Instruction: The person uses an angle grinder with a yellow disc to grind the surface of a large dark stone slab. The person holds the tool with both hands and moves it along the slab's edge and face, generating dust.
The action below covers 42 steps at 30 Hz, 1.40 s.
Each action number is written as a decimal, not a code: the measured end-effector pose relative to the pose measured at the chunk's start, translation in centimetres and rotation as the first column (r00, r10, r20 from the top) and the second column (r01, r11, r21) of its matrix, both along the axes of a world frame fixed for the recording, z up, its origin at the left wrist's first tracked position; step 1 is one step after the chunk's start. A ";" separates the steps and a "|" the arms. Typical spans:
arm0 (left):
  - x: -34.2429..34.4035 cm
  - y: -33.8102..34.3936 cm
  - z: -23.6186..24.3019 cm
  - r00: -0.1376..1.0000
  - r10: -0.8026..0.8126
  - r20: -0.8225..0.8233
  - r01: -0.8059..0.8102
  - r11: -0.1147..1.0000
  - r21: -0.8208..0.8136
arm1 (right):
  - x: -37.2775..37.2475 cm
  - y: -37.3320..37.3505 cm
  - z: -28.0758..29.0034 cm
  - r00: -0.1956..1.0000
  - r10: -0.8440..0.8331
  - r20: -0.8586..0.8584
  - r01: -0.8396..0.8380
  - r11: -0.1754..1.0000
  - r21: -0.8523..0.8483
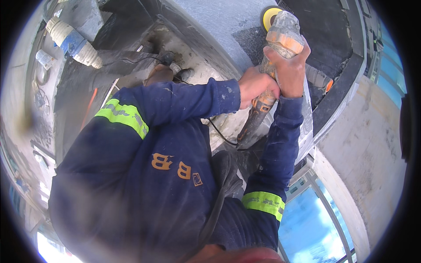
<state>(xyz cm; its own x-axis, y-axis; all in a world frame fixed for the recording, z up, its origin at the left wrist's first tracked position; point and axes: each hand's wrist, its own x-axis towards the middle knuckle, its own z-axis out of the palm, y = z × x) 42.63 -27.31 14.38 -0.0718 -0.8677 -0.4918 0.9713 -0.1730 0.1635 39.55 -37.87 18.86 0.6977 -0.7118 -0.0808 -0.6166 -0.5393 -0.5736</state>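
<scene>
A dusty orange and grey angle grinder (pixel 265 101) slants across the upper right, its head up and its tail toward me. On its far end a yellow disc (pixel 270 18) is against or just above a grey stone slab (pixel 210 26); I cannot tell which. My right hand (pixel 287 65) is closed around the grinder just below its head. Lower on the body, my left hand (pixel 258 87) wraps it from the left side. A black cord (pixel 219 133) runs from the tail toward my body. The grinder's switch does not show.
Right of my right hand lies a grey cylindrical thing with an orange end (pixel 319 79). A white and blue cylindrical connector (pixel 74 44) with a cable is at the upper left, near a small white cup-like piece (pixel 44 58). A dark curved edge (pixel 340 109) borders the right side.
</scene>
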 end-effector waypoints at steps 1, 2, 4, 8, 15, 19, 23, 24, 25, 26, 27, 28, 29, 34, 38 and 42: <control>0.0 0.4 0.0 1.000 -0.002 0.013 0.002 1.000 0.018 | 0.0 0.6 0.1 0.999 -0.029 -0.033 0.030 0.999 0.030; -0.4 1.2 0.2 0.997 0.068 0.022 -0.068 0.997 0.020 | -0.1 1.5 0.2 0.999 0.033 0.000 -0.033 0.999 0.016; -1.4 2.7 0.5 0.991 0.122 0.045 -0.126 0.988 0.089 | -0.5 2.7 0.2 0.993 0.114 0.015 -0.115 0.992 0.049; -2.2 2.4 0.1 0.992 0.124 0.002 -0.124 0.991 0.047 | -1.2 1.9 -0.1 0.998 0.068 -0.005 -0.067 0.995 0.078; -0.7 -0.9 -0.4 0.998 -0.007 -0.055 0.007 1.000 0.000 | -1.2 -1.1 -0.2 0.970 0.149 -0.191 -0.180 0.971 -0.154; -1.5 2.1 0.1 0.993 0.120 0.012 -0.121 0.992 0.038 | -1.0 2.1 -0.3 0.999 0.038 -0.006 -0.038 0.998 0.044; -1.3 2.3 -0.1 0.998 0.068 -0.005 -0.068 0.997 0.038 | -0.2 2.4 0.1 1.000 0.029 0.000 -0.029 1.000 0.012; -1.2 2.0 -0.2 0.998 0.057 -0.033 -0.057 0.998 0.011 | -0.1 2.1 0.2 1.000 0.001 0.002 -0.001 1.000 0.009; -1.2 1.7 -0.2 0.998 0.012 -0.060 -0.012 1.000 0.001 | -0.1 1.8 0.2 0.998 -0.068 0.005 0.068 0.998 0.002; -1.2 1.5 -0.3 0.996 0.048 -0.081 -0.051 0.998 -0.035 | -0.2 1.5 0.2 0.998 -0.069 0.004 0.069 0.998 -0.002; -1.4 1.5 -0.2 0.998 0.015 -0.054 -0.015 1.000 -0.010 | -0.5 1.5 0.2 1.000 -0.006 0.018 0.006 1.000 0.000; -1.5 1.4 -0.2 0.998 0.062 -0.023 -0.062 0.998 -0.011 | -0.8 1.5 0.0 1.000 0.015 0.024 -0.015 1.000 0.002; -1.6 1.5 -0.2 0.995 0.098 0.001 -0.098 0.995 -0.014 | -1.0 1.6 -0.1 0.998 0.052 0.042 -0.053 0.999 0.005; -1.2 1.4 -0.1 0.999 0.007 -0.036 -0.007 1.000 0.015 | -1.3 1.2 -0.3 0.999 -0.028 0.016 0.028 1.000 0.008; -0.8 1.3 0.3 0.999 0.000 -0.038 -0.001 1.000 -0.007 | -0.8 1.1 -0.1 0.999 -0.019 0.042 0.019 1.000 -0.016; -1.7 2.6 0.7 0.999 0.035 -0.011 -0.034 0.991 0.127 | -1.2 2.8 0.1 0.993 0.119 -0.006 -0.118 0.992 0.037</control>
